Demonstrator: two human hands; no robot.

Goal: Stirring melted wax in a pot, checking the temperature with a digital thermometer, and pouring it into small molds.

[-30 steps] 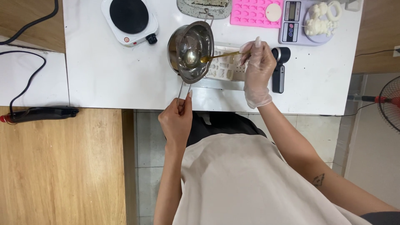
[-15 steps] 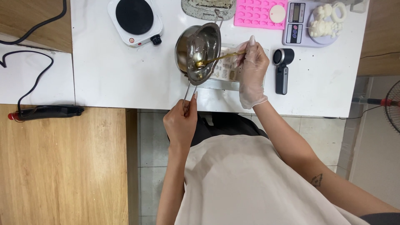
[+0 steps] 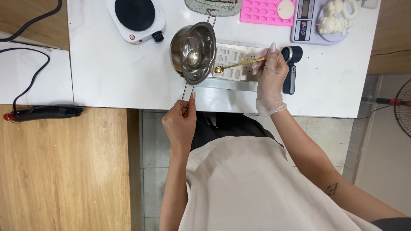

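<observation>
Two hands at work over a white table (image 3: 111, 72). Left hand (image 3: 180, 124), bare, is clenched round the thin wire handle of a steel pot (image 3: 193, 52), held tilted just off the table's near edge; pot bowl sits over the table w/ a little clear liquid pooled inside. Right hand (image 3: 270, 77), in a clear glove, pinches a gold spoon (image 3: 237, 65) by its stem; spoon bowl points left, just beside the pot's rim and over a pale mold (image 3: 233, 60) w/ small cavities. Mold lies between pot and right hand, partly hidden under both.

Around: white hotplate (image 3: 136, 17) w/ black top at far left of pot, well apart. Grey tray (image 3: 214, 6) at far edge, touching or nearly touching the pot's hook end; can't tell which. Pink mold (image 3: 265, 10) w/ a white disc on it, right of tray. Scale (image 3: 317, 23) carries white shaped pieces. Black handheld device (image 3: 291, 68) lies just right of the gloved hand, close to the knuckles.

Room: open table left of the pot, between it and the table's left edge. Right of the device, more bare top to the right edge. Near edge runs right under both wrists. Black cable (image 3: 25, 85) and tool lie on wood surface at left, off the table. Fan (image 3: 402, 111) at right edge of view.
</observation>
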